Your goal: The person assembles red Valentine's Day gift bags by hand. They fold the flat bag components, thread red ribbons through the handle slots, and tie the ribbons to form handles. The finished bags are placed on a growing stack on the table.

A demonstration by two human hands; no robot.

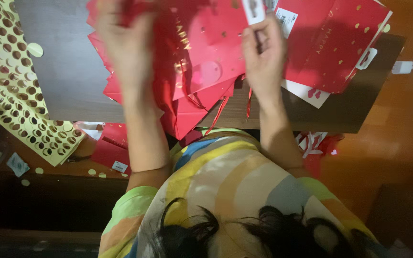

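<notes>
Now both hands work at top centre: the left hand (127,43), blurred, finger state unclear, on the glossy red paper gift bag (206,52); right hand (264,57) fingers pinch its white tag (253,10) above the dark bench (68,71).

Short-sleeved top on show here, broad curving stripes of yellow, blue, grey, peach and cream, with green cuffs. Forearms bare, both hands bare, no rings or watch visible. Dark hair hangs loose.
</notes>
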